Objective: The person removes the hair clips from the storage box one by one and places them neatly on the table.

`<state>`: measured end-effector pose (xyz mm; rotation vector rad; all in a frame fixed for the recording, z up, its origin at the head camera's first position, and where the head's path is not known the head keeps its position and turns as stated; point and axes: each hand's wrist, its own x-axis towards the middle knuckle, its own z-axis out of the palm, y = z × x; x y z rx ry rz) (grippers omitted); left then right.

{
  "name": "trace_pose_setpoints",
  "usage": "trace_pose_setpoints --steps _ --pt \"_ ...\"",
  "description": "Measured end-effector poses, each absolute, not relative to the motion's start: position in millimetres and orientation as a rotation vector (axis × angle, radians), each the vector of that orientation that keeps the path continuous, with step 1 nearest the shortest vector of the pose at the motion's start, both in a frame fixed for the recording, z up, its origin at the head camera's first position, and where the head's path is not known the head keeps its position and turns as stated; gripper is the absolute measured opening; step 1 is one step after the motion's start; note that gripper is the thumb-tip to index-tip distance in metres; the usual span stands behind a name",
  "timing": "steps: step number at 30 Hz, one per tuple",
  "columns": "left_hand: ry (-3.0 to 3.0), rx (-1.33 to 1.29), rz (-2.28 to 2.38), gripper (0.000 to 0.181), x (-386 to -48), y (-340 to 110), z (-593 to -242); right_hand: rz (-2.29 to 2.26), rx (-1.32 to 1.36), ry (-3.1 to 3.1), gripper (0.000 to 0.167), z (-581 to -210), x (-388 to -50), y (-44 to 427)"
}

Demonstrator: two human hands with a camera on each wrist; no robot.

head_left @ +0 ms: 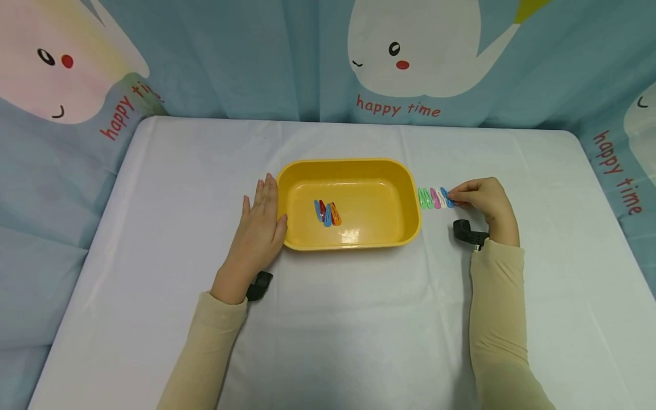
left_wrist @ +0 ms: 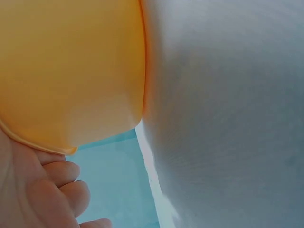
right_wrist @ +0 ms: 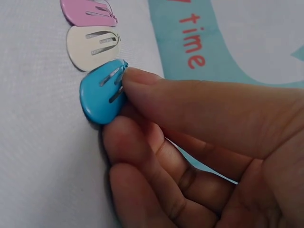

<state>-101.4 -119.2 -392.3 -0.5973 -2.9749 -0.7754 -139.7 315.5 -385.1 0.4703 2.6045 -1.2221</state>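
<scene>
My right hand (head_left: 484, 199) pinches a blue hair clip (right_wrist: 102, 95) between thumb and fingers at the right end of a short row on the cloth. Beside it in that row lie a white hair clip (right_wrist: 90, 47), a pink hair clip (right_wrist: 83, 12) and green hair clips (head_left: 425, 198). My left hand (head_left: 260, 225) rests with straight fingers along the left side of a yellow tray (head_left: 348, 245); its thumb lies at the rim. Inside the tray, left of its middle, are a few blue, red and orange hair clips (head_left: 335, 213).
A white cloth (head_left: 359, 319) covers the table. Blue curtains (head_left: 246, 62) with whale prints stand behind it and at both sides. Black wrist cameras (head_left: 463, 230) sit by both wrists. The clip row runs from the tray's right edge toward my right hand.
</scene>
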Motion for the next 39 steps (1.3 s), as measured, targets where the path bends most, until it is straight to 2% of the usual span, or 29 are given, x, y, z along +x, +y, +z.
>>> trace_pose_setpoints --steps 28,39 --pt "-2.91 -0.602 -0.683 0.058 -101.5 -118.1 -394.3 -1.273 0.454 2.575 0.026 -384.0 -140.0 315.8" --pt "-2.927 -0.607 -0.694 0.058 -100.8 -118.1 -392.2 -1.312 0.46 2.543 0.021 -382.7 -138.4 317.7"
